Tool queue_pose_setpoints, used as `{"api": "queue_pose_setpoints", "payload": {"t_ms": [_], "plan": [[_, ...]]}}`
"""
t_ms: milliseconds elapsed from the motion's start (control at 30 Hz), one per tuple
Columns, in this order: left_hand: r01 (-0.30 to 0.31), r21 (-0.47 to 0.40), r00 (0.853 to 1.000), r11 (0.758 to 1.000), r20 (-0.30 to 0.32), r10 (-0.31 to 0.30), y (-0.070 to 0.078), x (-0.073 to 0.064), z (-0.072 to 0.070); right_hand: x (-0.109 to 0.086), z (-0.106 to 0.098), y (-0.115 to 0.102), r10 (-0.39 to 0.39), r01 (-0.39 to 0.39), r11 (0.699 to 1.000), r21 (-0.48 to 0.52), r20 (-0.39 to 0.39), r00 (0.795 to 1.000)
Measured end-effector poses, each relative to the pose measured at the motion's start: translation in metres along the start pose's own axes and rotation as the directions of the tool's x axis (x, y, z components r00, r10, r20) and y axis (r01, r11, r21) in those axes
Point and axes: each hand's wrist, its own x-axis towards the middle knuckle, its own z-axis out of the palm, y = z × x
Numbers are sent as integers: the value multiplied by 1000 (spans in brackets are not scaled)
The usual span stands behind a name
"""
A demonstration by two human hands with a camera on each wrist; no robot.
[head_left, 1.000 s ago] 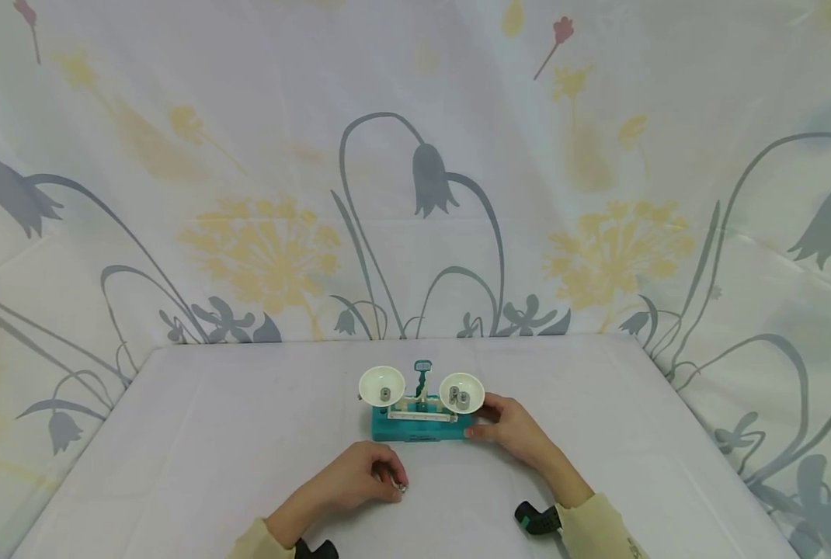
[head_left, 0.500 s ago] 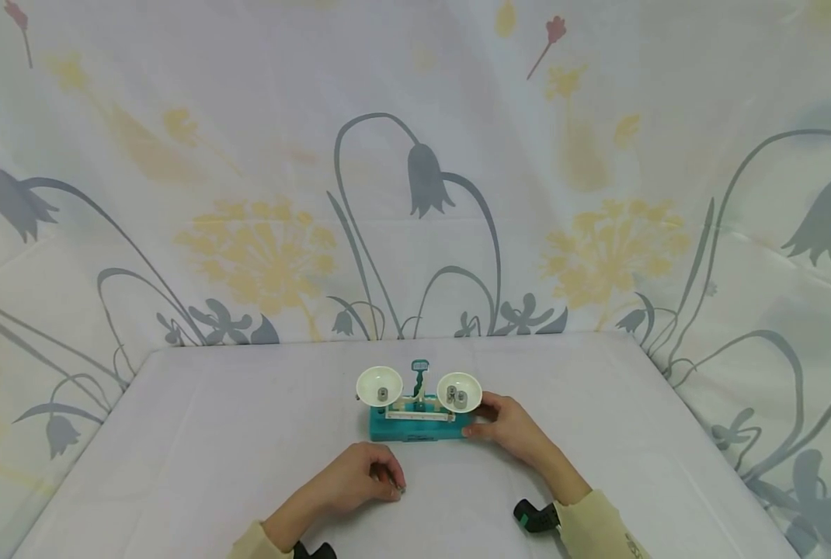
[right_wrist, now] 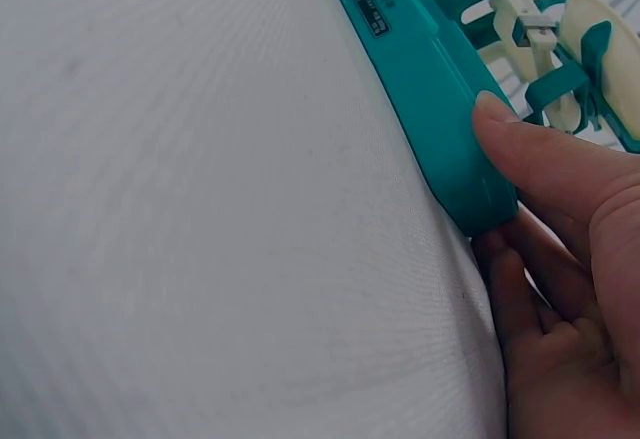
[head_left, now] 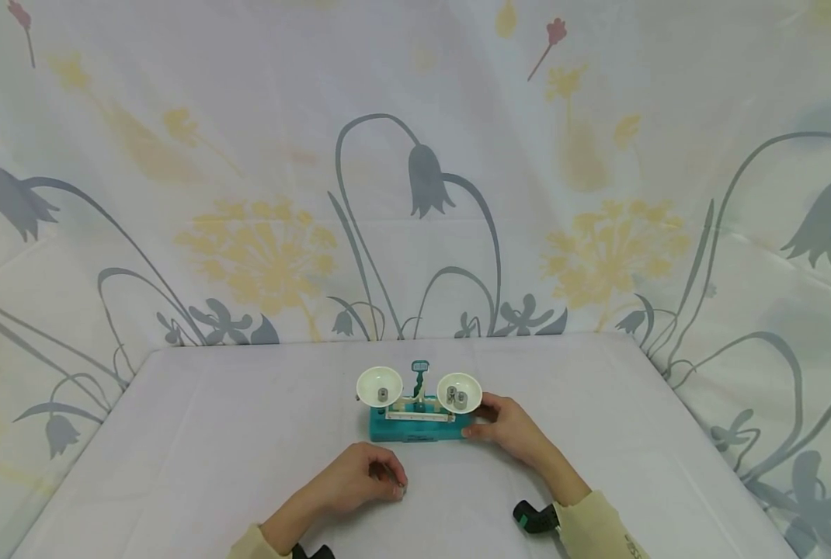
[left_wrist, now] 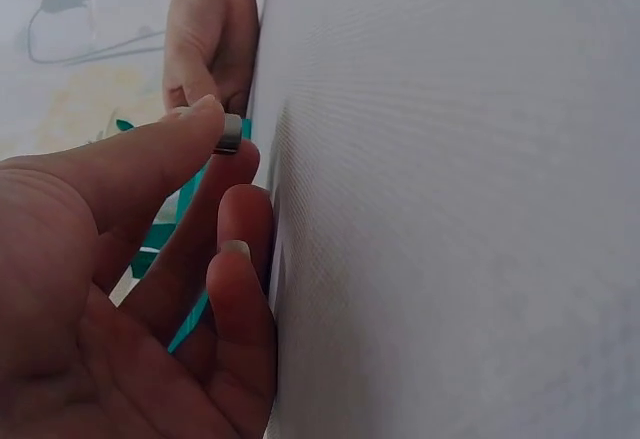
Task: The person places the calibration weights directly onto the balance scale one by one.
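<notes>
A teal pan balance point(head_left: 418, 429) stands on the white cloth, with a cream pan on each side. The left pan point(head_left: 369, 378) bears one small metal weight point(head_left: 384, 394), and the right pan point(head_left: 473, 382) carries a few more metal weights point(head_left: 460, 399). My right hand point(head_left: 512, 432) holds the right end of the balance's base point(right_wrist: 440, 119), thumb on top and fingers at its end. In front of the balance, close over the cloth, my left hand point(head_left: 359, 477) pinches a small shiny metal weight point(left_wrist: 231, 134) between thumb and finger; part of it is hidden by the thumb.
White cloth point(head_left: 199, 435) covers the table, and a flower-printed curtain point(head_left: 290, 155) rises behind and along both sides. A black wrist device point(head_left: 536, 517) sits beside the right sleeve, with another point(head_left: 314, 552) partly visible by the left wrist.
Both hands keep their places. The weight in my left hand shows less beyond the fingertips than a second ago. The head view has shifted slightly.
</notes>
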Motion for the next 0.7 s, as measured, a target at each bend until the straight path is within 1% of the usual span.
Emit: {"api": "queue_pose_setpoints", "payload": {"t_ms": [100, 267, 333, 533, 600, 700], "plan": [[0, -16, 1000, 1000, -1, 0, 0, -1, 0, 0, 0, 0, 0, 0, 1000, 27, 2, 1000], [10, -35, 1000, 999, -6, -11, 1, -2, -1, -1, 1, -2, 2, -2, 1000, 13, -4, 1000], [13, -36, 1000, 999, -10, -13, 0, -2, 0, -3, 1, -8, 3, -3, 1000, -2, -6, 1000], [10, -45, 1000, 999, -11, -10, 1, -2, -1, -14, 0, -36, -11, 11, 1000, 8, 4, 1000], [9, -51, 1000, 999, -10, -10, 1, -3, -1, -16, 0, -41, -18, 18, 1000, 6, 8, 1000], [12, -63, 1000, 998, -8, -13, 3, -3, -2, -17, -1, -43, -25, 25, 1000, 1, 11, 1000]]}}
